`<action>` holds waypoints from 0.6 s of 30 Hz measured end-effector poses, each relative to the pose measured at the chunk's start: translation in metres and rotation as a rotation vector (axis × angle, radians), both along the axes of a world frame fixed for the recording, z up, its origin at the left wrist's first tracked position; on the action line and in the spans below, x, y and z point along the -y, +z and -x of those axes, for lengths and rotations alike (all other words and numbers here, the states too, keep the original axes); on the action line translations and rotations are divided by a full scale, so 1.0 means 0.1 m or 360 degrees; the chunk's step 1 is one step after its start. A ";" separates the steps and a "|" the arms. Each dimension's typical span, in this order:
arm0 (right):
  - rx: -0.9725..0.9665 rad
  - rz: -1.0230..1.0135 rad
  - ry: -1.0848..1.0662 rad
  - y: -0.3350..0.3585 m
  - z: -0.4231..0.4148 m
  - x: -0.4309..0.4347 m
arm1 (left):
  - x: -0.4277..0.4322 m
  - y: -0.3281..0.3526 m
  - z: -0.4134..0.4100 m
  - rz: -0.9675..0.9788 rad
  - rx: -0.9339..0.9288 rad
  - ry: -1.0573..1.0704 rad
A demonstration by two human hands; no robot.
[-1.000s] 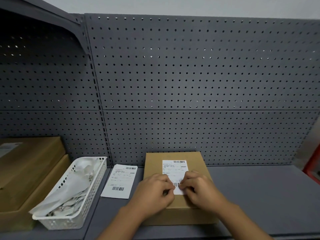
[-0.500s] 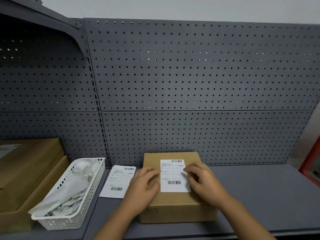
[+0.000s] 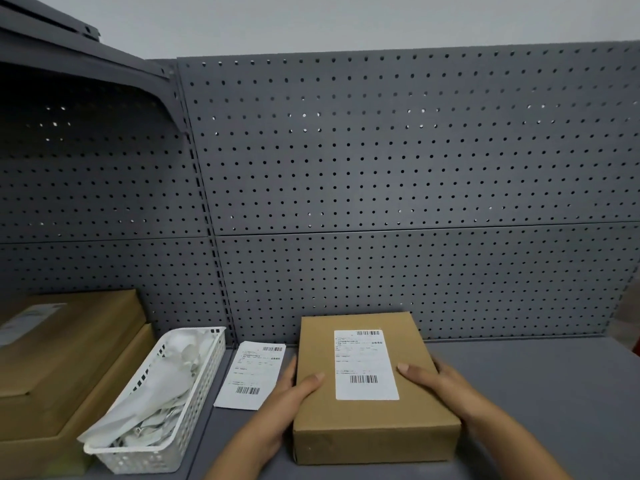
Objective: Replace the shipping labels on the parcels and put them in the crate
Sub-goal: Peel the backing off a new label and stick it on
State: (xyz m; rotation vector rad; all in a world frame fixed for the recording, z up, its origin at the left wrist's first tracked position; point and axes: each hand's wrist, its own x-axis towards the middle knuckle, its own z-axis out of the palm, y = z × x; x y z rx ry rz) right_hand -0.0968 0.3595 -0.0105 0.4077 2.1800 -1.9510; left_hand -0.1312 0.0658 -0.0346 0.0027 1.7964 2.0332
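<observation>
Brown cardboard is filling the lower middle of the head view: the parcel (image 3: 377,431) is lying flat on the grey shelf (image 3: 536,393), its long side running away from me toward the pegboard (image 3: 381,168). A white label (image 3: 365,365) is sitting flat and square on its top face, barcode toward me.

I am gripping the parcel from both sides. My left hand (image 3: 287,403) is wrapping the left edge with the thumb lying on top, and my right hand (image 3: 436,386) is doing the same on the right edge. Both thumbs are staying off the label. I am taking it by the edges, I think, because the labelling looks finished and a two-sided hold is what lifts a flat box level.

Just left of the parcel a loose label (image 3: 251,374) is lying on the shelf, near enough to reach for the next box. Beside it a white basket (image 3: 152,438) is holding crumpled white scraps, probably peeled paper, though the blur is making that hard to confirm. Further left, stacked boxes (image 3: 62,348) are waiting.

The crate is not showing here, so I am having to look for it.
</observation>
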 end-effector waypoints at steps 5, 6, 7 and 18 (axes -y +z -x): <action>-0.0017 0.0286 -0.0097 -0.03 -0.01 0.05 | -0.08 -0.02 -0.05 -0.0126 -0.0023 0.0070; -0.0017 0.0312 -0.0097 -0.01 -0.02 0.07 | -0.09 -0.01 -0.06 -0.0123 -0.0033 0.0101; -0.0030 0.0338 -0.0088 -0.03 -0.02 0.06 | -0.11 0.00 -0.07 -0.0116 -0.0031 0.0131; -0.0158 0.0426 -0.0142 0.01 -0.09 0.07 | -0.14 0.07 -0.08 -0.0073 -0.0095 0.0220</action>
